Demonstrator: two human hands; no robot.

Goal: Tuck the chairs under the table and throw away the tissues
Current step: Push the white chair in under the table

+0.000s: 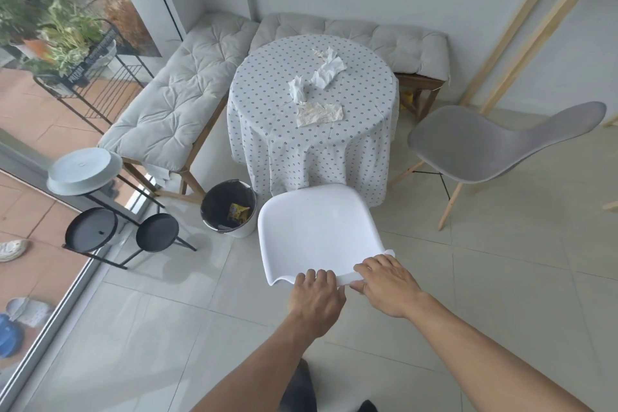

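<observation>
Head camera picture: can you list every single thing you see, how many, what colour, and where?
white chair: one, white, front, seat edge at the tablecloth
grey chair: one, grey, right of table, pulled out
table: one, round, dotted white cloth, centre
tissues: about four, white and stained, on the tabletop
bin: one, white, dark liner, left of white chair
benches: two, grey cushions, behind and left of table
plant stands: three round trays, one pale and two black, far left
left hand: gripping chair back
right hand: gripping chair back
</observation>
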